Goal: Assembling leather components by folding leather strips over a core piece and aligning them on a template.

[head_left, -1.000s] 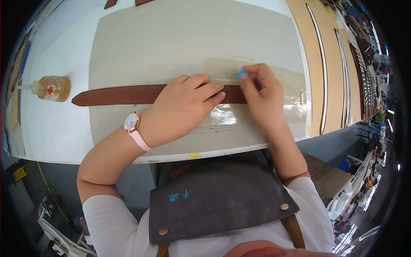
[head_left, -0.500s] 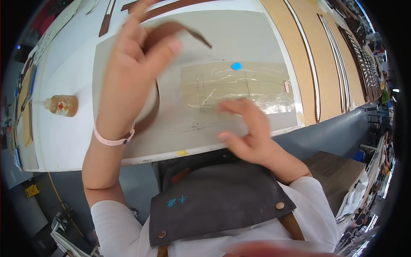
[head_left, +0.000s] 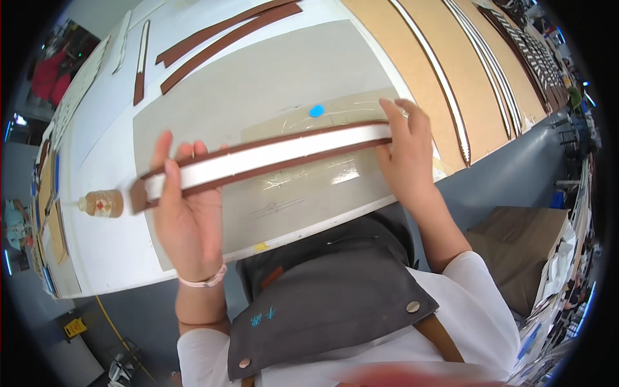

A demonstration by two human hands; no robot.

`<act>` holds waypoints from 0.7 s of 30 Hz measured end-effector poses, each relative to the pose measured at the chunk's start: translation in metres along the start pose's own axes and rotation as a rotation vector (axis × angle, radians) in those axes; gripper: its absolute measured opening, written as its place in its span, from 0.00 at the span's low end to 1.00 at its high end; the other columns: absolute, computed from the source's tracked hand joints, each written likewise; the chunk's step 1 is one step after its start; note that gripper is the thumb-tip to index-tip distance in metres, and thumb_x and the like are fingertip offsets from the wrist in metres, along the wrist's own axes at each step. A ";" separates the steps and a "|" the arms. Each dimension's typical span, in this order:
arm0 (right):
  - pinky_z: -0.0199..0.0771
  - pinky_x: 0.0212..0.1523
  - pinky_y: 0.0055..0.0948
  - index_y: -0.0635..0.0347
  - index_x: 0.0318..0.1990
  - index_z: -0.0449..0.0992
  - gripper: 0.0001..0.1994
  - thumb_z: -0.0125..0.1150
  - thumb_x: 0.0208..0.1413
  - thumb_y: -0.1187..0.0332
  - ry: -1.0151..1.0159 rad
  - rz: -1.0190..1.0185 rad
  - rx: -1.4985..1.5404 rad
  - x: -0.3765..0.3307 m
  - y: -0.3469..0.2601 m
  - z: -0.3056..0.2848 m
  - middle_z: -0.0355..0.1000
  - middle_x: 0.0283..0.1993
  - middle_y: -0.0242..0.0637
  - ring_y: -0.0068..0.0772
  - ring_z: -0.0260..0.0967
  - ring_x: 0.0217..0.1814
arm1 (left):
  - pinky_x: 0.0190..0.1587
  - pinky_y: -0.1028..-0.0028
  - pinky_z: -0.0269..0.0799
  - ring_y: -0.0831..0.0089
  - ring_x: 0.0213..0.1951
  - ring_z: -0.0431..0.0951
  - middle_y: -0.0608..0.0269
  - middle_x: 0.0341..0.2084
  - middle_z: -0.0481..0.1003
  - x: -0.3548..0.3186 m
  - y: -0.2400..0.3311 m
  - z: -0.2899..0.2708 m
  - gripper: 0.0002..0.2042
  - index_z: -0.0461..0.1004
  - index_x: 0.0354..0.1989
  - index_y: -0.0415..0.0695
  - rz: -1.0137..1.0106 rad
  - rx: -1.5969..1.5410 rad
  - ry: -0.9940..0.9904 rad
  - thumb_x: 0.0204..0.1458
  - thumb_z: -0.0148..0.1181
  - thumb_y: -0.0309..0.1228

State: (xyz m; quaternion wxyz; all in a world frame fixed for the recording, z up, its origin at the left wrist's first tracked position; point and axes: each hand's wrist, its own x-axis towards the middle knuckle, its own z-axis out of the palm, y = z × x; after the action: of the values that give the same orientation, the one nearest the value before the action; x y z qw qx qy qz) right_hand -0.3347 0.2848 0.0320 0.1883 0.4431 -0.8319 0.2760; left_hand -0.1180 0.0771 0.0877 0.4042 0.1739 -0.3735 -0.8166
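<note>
A brown leather strap (head_left: 277, 154) with a white strip along its middle stretches between my hands, above a grey mat (head_left: 258, 71). My left hand (head_left: 193, 222) grips it close to its left end, thumb on the white face and fingers underneath. That end is folded up and shows brown. At the other end, my right hand (head_left: 409, 155) pinches the strap, with its thumb below and its fingers over the upper edge. Under the strap lies a clear plastic sheet (head_left: 371, 97) with a blue dot (head_left: 316, 111) near its far edge.
A squat amber bottle (head_left: 103, 204) with a pale nozzle stands left of the mat. Brown leather strips (head_left: 225, 48) lie at the far side. On the tan board (head_left: 425, 84) at right are several long white-faced straps (head_left: 445, 80). The table's front edge (head_left: 303, 238) runs before my apron.
The strap, earlier curled and dangling from my raised left hand, is now stretched out with its white face up. My left hand came down; the empty right hand took hold of the other end.
</note>
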 end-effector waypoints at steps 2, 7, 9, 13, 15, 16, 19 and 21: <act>0.66 0.57 0.46 0.60 0.55 0.76 0.26 0.66 0.42 0.79 -0.044 0.064 -0.026 -0.017 0.004 0.009 0.68 0.50 0.47 0.52 0.66 0.56 | 0.70 0.48 0.66 0.64 0.57 0.74 0.57 0.50 0.75 -0.003 -0.018 -0.027 0.20 0.61 0.69 0.40 0.011 -0.005 0.080 0.72 0.48 0.30; 0.65 0.50 0.39 0.58 0.49 0.83 0.22 0.67 0.42 0.80 0.010 -0.022 -0.109 -0.039 -0.002 0.015 0.68 0.41 0.36 0.41 0.66 0.46 | 0.71 0.50 0.66 0.62 0.58 0.73 0.53 0.52 0.72 -0.011 -0.033 -0.045 0.20 0.60 0.69 0.38 0.114 0.126 0.233 0.72 0.48 0.31; 0.66 0.49 0.40 0.58 0.50 0.83 0.22 0.65 0.43 0.81 0.037 -0.057 -0.088 -0.035 -0.001 0.017 0.71 0.40 0.34 0.41 0.68 0.44 | 0.71 0.50 0.66 0.61 0.59 0.73 0.51 0.54 0.70 -0.013 -0.037 -0.047 0.21 0.59 0.69 0.37 0.137 0.161 0.232 0.72 0.48 0.32; 0.69 0.47 0.40 0.59 0.49 0.83 0.21 0.65 0.44 0.82 0.090 -0.052 -0.066 -0.017 0.012 0.022 0.74 0.42 0.36 0.42 0.70 0.43 | 0.71 0.52 0.65 0.55 0.67 0.68 0.45 0.63 0.67 -0.013 -0.033 -0.054 0.24 0.55 0.73 0.38 -0.021 0.217 0.114 0.72 0.49 0.31; 0.73 0.48 0.41 0.60 0.49 0.83 0.20 0.65 0.45 0.80 0.073 -0.075 0.003 -0.015 0.023 0.024 0.75 0.46 0.38 0.44 0.71 0.47 | 0.71 0.53 0.65 0.52 0.70 0.64 0.42 0.69 0.62 -0.009 -0.028 -0.067 0.28 0.50 0.76 0.40 -0.079 0.203 0.035 0.71 0.50 0.33; 0.73 0.48 0.41 0.60 0.49 0.83 0.20 0.65 0.45 0.80 0.075 -0.072 0.006 -0.015 0.022 0.023 0.75 0.46 0.38 0.44 0.71 0.47 | 0.71 0.52 0.65 0.51 0.71 0.63 0.41 0.70 0.61 -0.010 -0.025 -0.069 0.30 0.49 0.77 0.42 -0.125 0.091 -0.088 0.71 0.51 0.35; 0.74 0.52 0.41 0.61 0.50 0.82 0.20 0.66 0.46 0.79 0.130 -0.131 -0.078 -0.024 0.016 0.019 0.76 0.48 0.39 0.46 0.71 0.52 | 0.67 0.54 0.72 0.50 0.70 0.65 0.39 0.72 0.57 -0.012 -0.015 -0.090 0.33 0.46 0.79 0.45 -0.192 -0.056 -0.258 0.71 0.50 0.42; 0.74 0.56 0.43 0.62 0.50 0.82 0.19 0.66 0.46 0.77 -0.099 -0.026 -0.072 -0.035 0.015 0.015 0.75 0.53 0.41 0.48 0.71 0.57 | 0.62 0.58 0.78 0.53 0.65 0.72 0.39 0.72 0.58 -0.014 -0.005 -0.104 0.32 0.48 0.78 0.45 -0.239 -0.143 -0.113 0.72 0.49 0.44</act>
State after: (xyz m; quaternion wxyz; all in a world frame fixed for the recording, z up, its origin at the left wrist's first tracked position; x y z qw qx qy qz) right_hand -0.3295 0.3042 -0.0037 0.1663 0.4601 -0.8437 0.2210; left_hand -0.0514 0.0409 0.0146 0.2938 0.1415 -0.3132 -0.8919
